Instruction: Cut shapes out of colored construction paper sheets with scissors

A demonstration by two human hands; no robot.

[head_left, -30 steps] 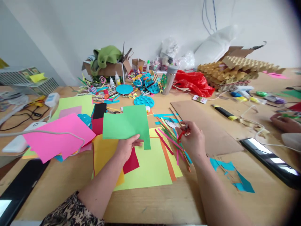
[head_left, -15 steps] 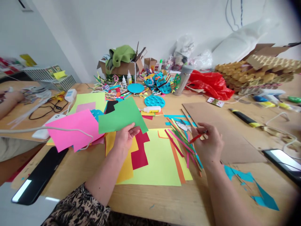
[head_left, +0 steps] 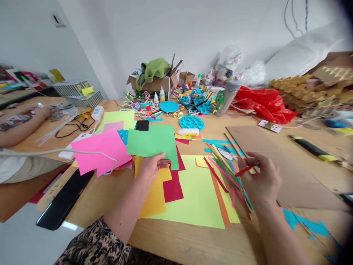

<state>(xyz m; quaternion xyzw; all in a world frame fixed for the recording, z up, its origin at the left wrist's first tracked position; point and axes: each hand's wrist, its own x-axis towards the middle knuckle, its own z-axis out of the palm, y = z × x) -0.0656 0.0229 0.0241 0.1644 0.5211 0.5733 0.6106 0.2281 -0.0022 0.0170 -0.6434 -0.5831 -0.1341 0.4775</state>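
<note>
My left hand is closed on a sheet of green paper, pinching its lower edge between thumb and fingers. The sheet, notched along its outline, is held over yellow-orange paper and dark red paper. In my right hand is a slim red pen-like tool; its exact kind is unclear. That hand hovers beside a bundle of coloured paper strips, near the brown cardboard. A large pale yellow sheet lies between my hands.
Pink paper with a cable across it lies left, above a black phone. A glue bottle, blue discs and a steel flask stand or lie behind. Another person's arm is at far left. A utility knife lies right.
The view has turned left, so everything sits further right. The green paper has rotated to lie more level in my left hand. My right hand still holds the red tool.
</note>
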